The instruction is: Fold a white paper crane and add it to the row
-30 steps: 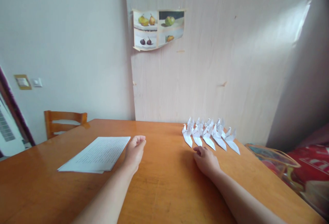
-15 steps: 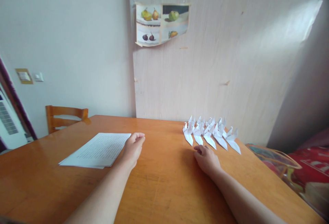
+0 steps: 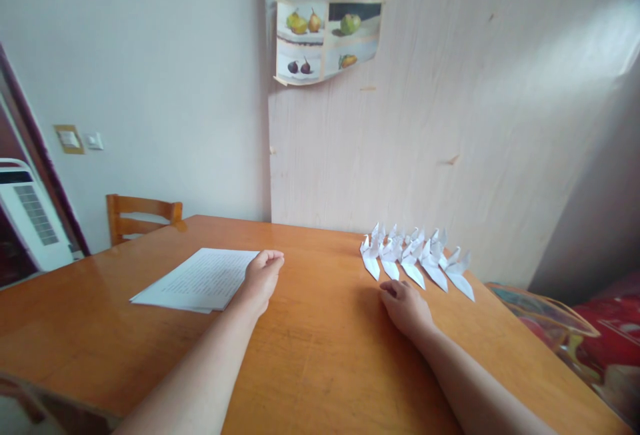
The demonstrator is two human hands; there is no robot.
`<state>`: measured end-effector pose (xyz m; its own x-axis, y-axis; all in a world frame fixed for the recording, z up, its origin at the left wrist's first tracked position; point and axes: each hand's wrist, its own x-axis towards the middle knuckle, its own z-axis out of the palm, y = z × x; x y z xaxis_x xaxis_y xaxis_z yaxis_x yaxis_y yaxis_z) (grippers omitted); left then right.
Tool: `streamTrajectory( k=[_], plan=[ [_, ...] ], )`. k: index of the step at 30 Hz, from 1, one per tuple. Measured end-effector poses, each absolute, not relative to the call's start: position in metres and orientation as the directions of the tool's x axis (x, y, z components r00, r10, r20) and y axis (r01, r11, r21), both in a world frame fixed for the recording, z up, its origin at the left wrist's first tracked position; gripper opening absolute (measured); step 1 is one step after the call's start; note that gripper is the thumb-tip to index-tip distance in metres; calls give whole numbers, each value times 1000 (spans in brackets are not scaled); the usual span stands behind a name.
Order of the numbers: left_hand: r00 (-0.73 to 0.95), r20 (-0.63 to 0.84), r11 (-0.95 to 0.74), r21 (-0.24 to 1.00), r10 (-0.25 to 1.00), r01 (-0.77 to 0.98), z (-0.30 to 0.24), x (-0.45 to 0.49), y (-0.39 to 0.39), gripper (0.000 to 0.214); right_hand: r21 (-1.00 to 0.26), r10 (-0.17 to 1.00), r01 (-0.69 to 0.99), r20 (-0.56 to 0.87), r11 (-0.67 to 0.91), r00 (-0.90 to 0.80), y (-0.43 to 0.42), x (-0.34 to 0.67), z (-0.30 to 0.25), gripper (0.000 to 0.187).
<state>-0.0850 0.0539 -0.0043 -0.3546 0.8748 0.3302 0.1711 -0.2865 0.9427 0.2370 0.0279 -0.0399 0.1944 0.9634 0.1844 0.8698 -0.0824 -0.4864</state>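
My left hand (image 3: pixel 262 279) rests side-on at the right edge of a stack of printed paper sheets (image 3: pixel 195 280), its fingers curled together with nothing seen in them. Farther right, my right hand (image 3: pixel 406 307) lies on the wooden table, fingers bent inward and no object visible in the grasp. Just beyond its fingertips stand several white folded-paper cranes (image 3: pixel 411 268), set out in two rows near the table's back right edge. The back row is partly hidden behind the front one.
The wooden table (image 3: pixel 310 355) reaches to the wall. A wooden chair (image 3: pixel 145 208) stands at the back left. Fruit pictures (image 3: pixel 327 42) hang on the wall panel. Beyond the right edge lie a clear bag with an orange rim (image 3: pixel 545 308) and red fabric (image 3: pixel 610 325).
The view has shifted slightly left, so the scene sits farther right in the picture. Both hands keep nearly the same pose, and the cranes and sheets stay in place.
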Motion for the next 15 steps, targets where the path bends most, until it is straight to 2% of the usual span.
streamTrajectory(
  k=[15],
  plan=[
    [-336, 300, -234, 946, 893, 223, -11, -91, 60, 28, -485, 963, 871, 190, -76, 190, 26, 236, -37, 31]
  ],
)
